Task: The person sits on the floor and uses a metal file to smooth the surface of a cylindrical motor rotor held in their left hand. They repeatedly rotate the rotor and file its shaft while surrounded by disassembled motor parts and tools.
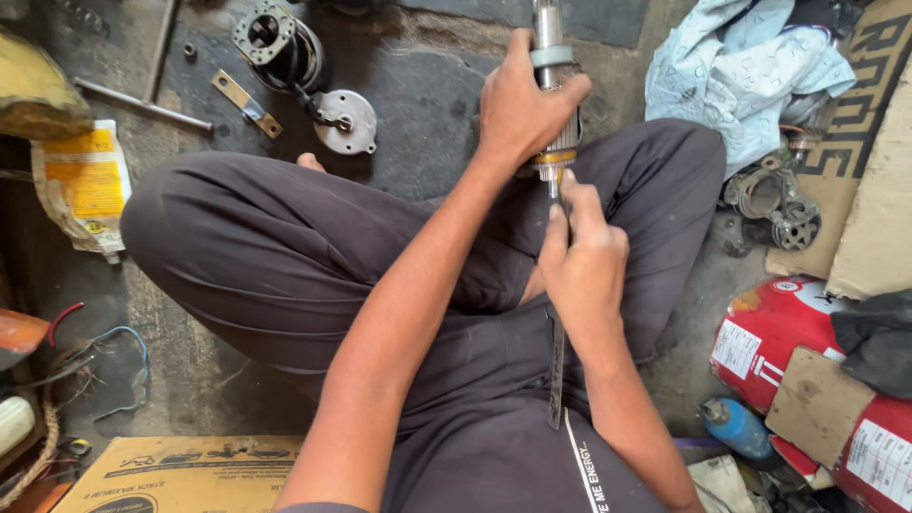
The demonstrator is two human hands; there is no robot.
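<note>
Metal blade tip hidden, prob. at armature, behind right hand.

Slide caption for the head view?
Seated cross-legged, left hand grips a motor armature while right hand works a thin blade at its end.

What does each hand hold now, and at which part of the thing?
The left hand grips a motor armature around its core, below the shaft. The right hand holds a thin metal blade near its upper end, tip at the armature's lower end.

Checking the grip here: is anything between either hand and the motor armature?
Nothing visible. The left hand wraps the armature directly; the right hand presses a thin blade to its lower end.
</note>
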